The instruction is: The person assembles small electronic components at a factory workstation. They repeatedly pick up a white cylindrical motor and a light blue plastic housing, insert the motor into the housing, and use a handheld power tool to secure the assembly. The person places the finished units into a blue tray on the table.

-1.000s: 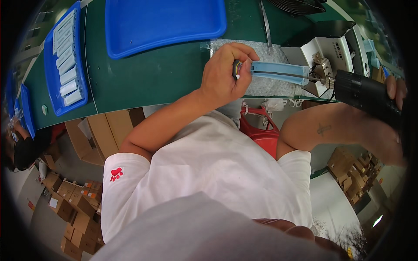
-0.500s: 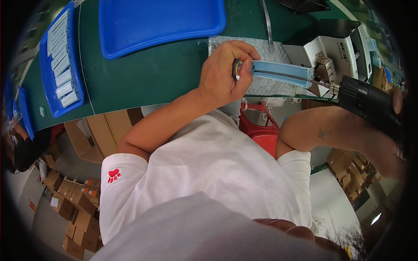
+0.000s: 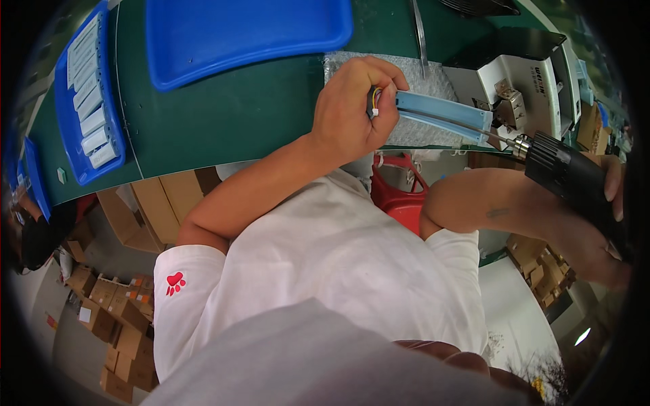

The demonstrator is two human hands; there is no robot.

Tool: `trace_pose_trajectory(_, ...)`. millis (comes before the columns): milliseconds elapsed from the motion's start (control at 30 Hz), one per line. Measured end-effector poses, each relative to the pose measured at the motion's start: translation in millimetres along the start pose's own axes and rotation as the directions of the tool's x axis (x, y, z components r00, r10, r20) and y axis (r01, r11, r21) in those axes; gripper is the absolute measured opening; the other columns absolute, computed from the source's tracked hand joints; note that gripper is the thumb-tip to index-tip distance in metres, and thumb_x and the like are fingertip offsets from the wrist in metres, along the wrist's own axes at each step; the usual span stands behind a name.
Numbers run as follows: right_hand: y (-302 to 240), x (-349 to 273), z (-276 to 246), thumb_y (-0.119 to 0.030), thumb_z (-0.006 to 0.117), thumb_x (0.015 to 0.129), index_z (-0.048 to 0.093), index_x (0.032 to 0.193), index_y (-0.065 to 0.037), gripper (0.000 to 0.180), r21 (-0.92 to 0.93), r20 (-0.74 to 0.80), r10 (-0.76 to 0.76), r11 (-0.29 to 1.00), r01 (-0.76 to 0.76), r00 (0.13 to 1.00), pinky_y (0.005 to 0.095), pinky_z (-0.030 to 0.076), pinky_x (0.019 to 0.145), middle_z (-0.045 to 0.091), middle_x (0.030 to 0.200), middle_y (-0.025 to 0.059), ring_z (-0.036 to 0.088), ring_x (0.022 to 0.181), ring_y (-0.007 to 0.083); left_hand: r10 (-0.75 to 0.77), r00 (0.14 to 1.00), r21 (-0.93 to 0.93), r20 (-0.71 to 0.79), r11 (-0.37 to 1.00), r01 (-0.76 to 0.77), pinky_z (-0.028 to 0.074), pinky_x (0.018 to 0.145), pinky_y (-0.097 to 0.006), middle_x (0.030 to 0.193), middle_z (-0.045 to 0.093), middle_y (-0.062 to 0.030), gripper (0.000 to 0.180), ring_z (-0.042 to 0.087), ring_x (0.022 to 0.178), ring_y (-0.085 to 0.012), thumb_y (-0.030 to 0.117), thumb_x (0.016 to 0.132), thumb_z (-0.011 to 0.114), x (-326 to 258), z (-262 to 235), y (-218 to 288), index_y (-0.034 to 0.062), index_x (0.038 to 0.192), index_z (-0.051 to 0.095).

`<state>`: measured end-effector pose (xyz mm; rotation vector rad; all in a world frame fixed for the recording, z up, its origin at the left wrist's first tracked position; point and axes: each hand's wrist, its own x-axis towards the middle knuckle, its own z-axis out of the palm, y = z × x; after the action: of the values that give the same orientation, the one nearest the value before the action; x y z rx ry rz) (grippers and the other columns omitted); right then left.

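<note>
My left hand [image 3: 357, 105] is closed around one end of a long light-blue plastic housing [image 3: 447, 112], held above the near edge of the table. Beside my thumb a short bundle of thin wires with a white connector [image 3: 375, 111] sticks out. At the right, my right hand [image 3: 613, 186] grips a black electric screwdriver [image 3: 565, 166], partly lost in the dark rim. Its long thin bit [image 3: 467, 126] runs leftward into the housing's hollow toward my left hand. The tip of the bit is hidden.
A white-and-black screw feeder [image 3: 536, 84] stands just behind the screwdriver. Bubble wrap [image 3: 433, 80] lies under the housing, with metal tweezers [image 3: 420, 40] above it. A large blue tray [image 3: 250, 64] sits at the back; another blue tray [image 3: 120, 145] at left holds several light-blue housings.
The housing and the screwdriver have shifted slightly, and the right forearm has turned a little. Both hands keep their hold; the whole view has also moved slightly.
</note>
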<state>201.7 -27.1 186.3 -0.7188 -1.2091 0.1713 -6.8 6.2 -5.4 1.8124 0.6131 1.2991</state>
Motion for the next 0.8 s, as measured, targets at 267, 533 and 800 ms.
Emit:
trace_pose_trajectory(267,-7.0,6.9,-22.1,-0.049,0.042,0.101,0.053,0.112,-0.004,0.047,-0.245,-0.335,-0.068,0.969,-0.018,0.940,0.0339,0.049,0.055,0.054,0.093,0.0164,0.056,0.064,0.0210,-0.051,0.998,-0.055,0.031,0.997,0.053,0.050,0.084,-0.032,0.103,0.068,-0.0143,0.019,0.063,0.090,-0.0191,0.014,0.100,0.062,4.2,-2.2,3.1,0.0052,0.103,0.045)
trace_pose_trajectory(533,-20.0,40.8,-55.8,-0.049,0.041,0.102,0.051,0.114,-0.006,0.046,-0.380,-0.252,-0.087,0.925,-0.016,0.964,0.0325,0.049,0.052,0.054,0.093,0.0163,0.056,0.063,0.0206,-0.213,0.970,0.035,0.116,0.977,0.211,0.047,0.099,-0.036,0.122,0.060,-0.0139,0.074,0.058,0.114,-0.0230,0.014,0.073,0.090,0.5,-10.6,5.6,0.0021,0.131,0.044)
trace_pose_trajectory(800,-1.5,39.4,-47.2,-0.049,0.040,0.103,0.049,0.117,-0.007,0.045,-0.395,-0.250,-0.056,0.917,-0.049,0.967,0.0312,0.048,0.049,0.054,0.094,0.0162,0.056,0.062,0.0202,-0.099,0.972,0.029,0.214,0.995,0.095,0.047,0.102,-0.039,0.124,0.061,-0.0150,0.063,0.060,0.119,-0.0300,0.001,0.071,0.084,3.8,-12.8,9.9,0.0042,0.126,0.053)
